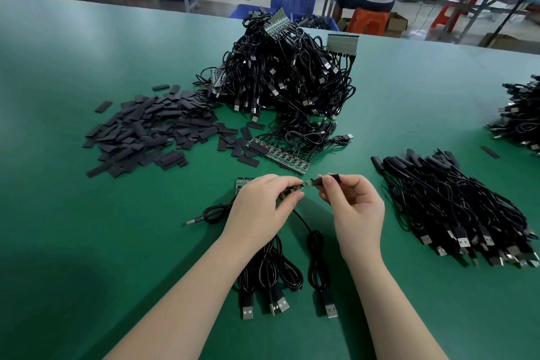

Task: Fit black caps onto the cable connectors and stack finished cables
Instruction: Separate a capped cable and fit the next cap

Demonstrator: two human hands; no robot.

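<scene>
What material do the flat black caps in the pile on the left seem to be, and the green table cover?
The black caps look like thin matte plastic or rubbery sleeving: they lie flat, dull, without glare. The table cover looks like a smooth green rubber or vinyl mat with a soft sheen under the lights. Neither material can be settled from the look alone.

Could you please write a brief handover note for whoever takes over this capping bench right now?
Left hand pinches a small green circuit-board connector on a thin black cable. Right hand pinches a flat black sleeve cap, part-way onto that connector.
Loose caps lie far left on the green table; uncapped cables are heaped at centre.
Done: capped cables stacked at right.
Left: seat this cap, stack it, then do the remaining heap.
</scene>
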